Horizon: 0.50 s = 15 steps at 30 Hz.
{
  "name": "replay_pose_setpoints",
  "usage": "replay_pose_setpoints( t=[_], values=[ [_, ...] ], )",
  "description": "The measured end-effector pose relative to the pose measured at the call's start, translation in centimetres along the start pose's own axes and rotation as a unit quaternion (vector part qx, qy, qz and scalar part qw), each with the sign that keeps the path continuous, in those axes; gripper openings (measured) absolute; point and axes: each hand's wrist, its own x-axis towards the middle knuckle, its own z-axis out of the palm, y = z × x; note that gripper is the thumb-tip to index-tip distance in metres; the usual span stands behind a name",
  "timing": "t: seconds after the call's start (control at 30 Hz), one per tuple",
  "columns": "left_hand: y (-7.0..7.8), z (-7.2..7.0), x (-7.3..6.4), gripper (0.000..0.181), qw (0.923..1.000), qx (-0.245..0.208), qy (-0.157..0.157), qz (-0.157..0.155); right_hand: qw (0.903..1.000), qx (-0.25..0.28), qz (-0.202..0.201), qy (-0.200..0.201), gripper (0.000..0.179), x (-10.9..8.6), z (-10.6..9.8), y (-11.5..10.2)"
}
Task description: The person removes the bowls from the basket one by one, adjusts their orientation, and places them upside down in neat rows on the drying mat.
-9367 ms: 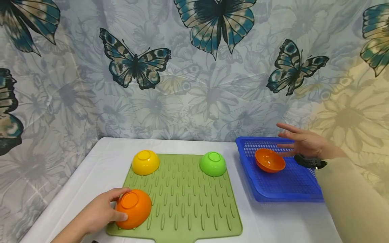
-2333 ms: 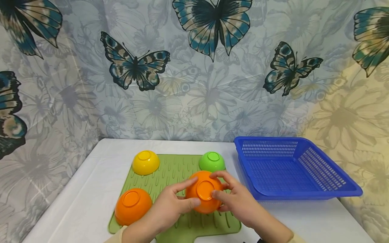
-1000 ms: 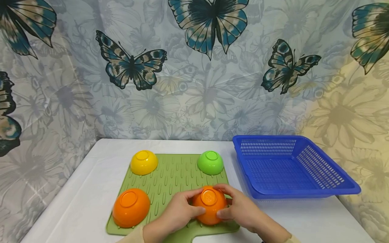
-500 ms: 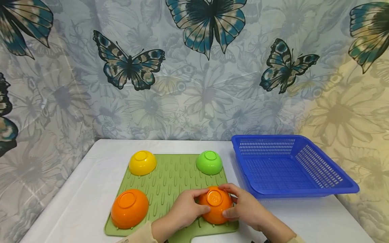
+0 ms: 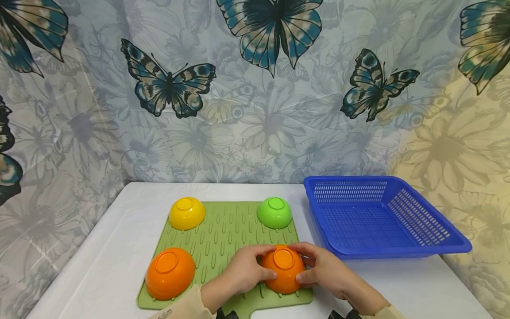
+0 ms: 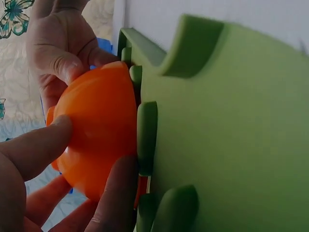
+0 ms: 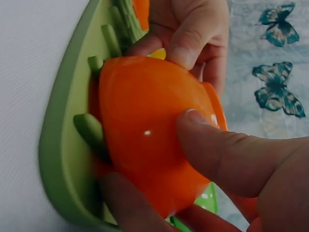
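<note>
An orange bowl (image 5: 283, 274) stands upside down on the front right corner of the green ridged drying mat (image 5: 223, 239). My left hand (image 5: 248, 269) holds its left side, thumb in front and fingers behind. On the other side my right hand (image 5: 320, 271) grips it the same way. Both wrist views show the orange bowl (image 6: 99, 130) with its rim down at the mat's ridges, thumbs and fingers spread over its wall. Another upturned orange bowl (image 5: 170, 274) sits front left on the mat, a yellow bowl (image 5: 187, 213) back left and a green bowl (image 5: 275, 212) back right.
A blue plastic basket (image 5: 382, 254) with perforated sides stands right of the mat on the white-covered table (image 5: 107, 248). Behind the table hangs a butterfly-patterned cloth (image 5: 255, 133).
The held bowl came from the blue basket, was turned over between both hands, lowered to the mat and shifted slightly right. My left hand left the front left bowl.
</note>
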Motion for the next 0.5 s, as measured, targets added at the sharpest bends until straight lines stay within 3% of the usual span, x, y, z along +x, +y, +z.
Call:
replay_pose_setpoints(
  t=[0.27, 0.5],
  values=[
    [0.3, -0.3, 0.4, 0.058, 0.9995, 0.016, -0.012, -0.024, 0.9954, -0.079, -0.032, 0.044, 0.070, 0.1, -0.2, 0.8],
    [0.3, -0.1, 0.7, 0.059, 0.9992, 0.028, -0.008, -0.027, 0.9942, -0.086, -0.031, 0.057, 0.070, 0.0, -0.3, 1.1]
  ],
)
